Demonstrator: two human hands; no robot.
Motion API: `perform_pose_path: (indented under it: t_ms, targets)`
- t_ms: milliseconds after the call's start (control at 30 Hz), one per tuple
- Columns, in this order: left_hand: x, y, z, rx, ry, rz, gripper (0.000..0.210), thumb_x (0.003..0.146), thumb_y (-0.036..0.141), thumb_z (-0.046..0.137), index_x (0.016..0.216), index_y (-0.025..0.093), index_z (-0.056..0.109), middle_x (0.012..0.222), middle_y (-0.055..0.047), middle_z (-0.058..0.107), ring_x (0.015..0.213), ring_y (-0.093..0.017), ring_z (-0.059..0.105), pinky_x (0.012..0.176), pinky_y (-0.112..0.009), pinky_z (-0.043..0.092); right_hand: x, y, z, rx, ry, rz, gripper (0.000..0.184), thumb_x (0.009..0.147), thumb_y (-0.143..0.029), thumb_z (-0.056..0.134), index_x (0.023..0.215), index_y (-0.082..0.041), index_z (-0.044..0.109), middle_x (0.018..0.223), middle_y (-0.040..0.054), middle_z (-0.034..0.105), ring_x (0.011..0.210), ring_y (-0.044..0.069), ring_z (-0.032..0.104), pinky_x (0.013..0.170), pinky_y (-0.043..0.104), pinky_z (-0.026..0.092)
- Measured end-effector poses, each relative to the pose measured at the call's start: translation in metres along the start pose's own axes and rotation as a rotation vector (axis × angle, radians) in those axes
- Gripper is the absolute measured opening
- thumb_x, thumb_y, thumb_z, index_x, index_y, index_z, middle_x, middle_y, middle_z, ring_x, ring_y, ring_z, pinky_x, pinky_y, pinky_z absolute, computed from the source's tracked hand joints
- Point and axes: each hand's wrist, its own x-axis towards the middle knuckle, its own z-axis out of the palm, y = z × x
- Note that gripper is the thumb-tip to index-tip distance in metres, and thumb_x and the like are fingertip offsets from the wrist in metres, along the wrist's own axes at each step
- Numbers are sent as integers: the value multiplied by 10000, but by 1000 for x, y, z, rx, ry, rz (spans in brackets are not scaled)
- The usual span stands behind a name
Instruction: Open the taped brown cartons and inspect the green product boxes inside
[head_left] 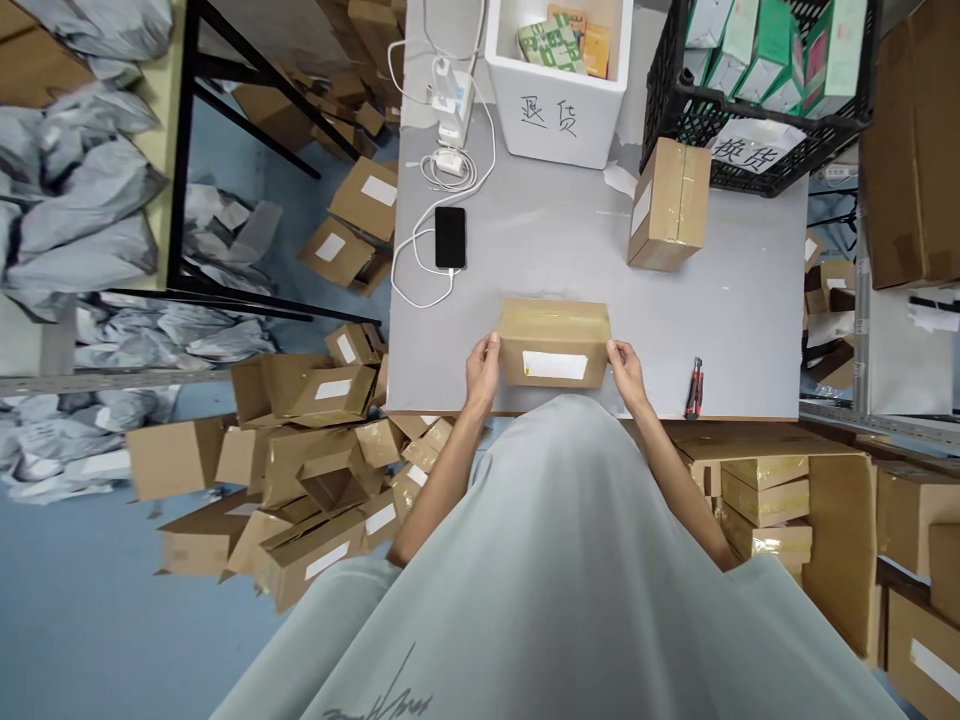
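Observation:
A taped cardboard box [555, 325] with a white label on its near side rests at the front of the grey table [540, 230]. My left hand [483, 372] grips its left end, thumb and fingers closed against the cardboard. At the opposite end, my right hand [625, 373] holds the same box in a like way. To the right lies a red and black utility knife [694, 388]. Farther back stands a second taped cardboard box [670, 205].
A white bin [559, 120] with packets and a black crate [757, 150] of green-and-white boxes stand at the back. A phone [450, 238] is plugged into a white cable. Opened cartons [322, 480] are heaped left; a large carton [840, 540] holds boxes at right.

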Motion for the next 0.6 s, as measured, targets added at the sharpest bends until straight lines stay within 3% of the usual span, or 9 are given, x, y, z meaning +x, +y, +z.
perform_pose_path:
  t_ms: [100, 200, 400, 500, 600]
  targets:
    - [-5, -5, -4, -23, 45, -26, 519, 1026, 618, 653, 1347, 228, 774, 1507, -135, 749, 1436, -288, 691, 1244, -442, 547, -5, 1, 0, -6, -9, -12, 757, 916, -887, 678, 1322, -250, 720, 1476, 157, 754, 1421, 331, 686, 1274, 514, 534]
    - [-9, -11, -6, -30, 16, -57, 476, 951, 503, 739, 1325, 212, 776, 1477, -143, 765, 1357, -296, 734, 1236, -465, 558, -7, 10, -1, -3, -6, 33, 817, 815, -908, 756, 1299, -251, 712, 1467, 171, 755, 1417, 351, 691, 1248, 538, 553]
    - [-19, -20, -12, -33, -39, -142, 391, 851, 318, 771, 1222, 194, 759, 1406, -157, 796, 1328, -329, 753, 1210, -524, 590, -17, 34, -8, -12, -34, 82, 831, 731, -903, 825, 1211, -234, 718, 1438, 195, 763, 1344, 358, 733, 1211, 556, 572]
    - [-23, -21, -15, -28, -47, -141, 380, 856, 287, 760, 1227, 202, 755, 1382, -146, 802, 1351, -330, 743, 1221, -537, 588, -20, 46, -29, -83, -13, 37, 771, 823, -887, 749, 1234, -235, 737, 1418, 183, 775, 1308, 331, 739, 1203, 536, 572]
    - [-21, -21, -17, -19, -34, -109, 417, 879, 303, 772, 1285, 206, 754, 1419, -150, 778, 1398, -331, 717, 1244, -534, 573, -16, 58, -76, -280, 166, 8, 697, 919, -782, 686, 1286, -191, 739, 1415, 218, 764, 1293, 336, 729, 1177, 540, 578]
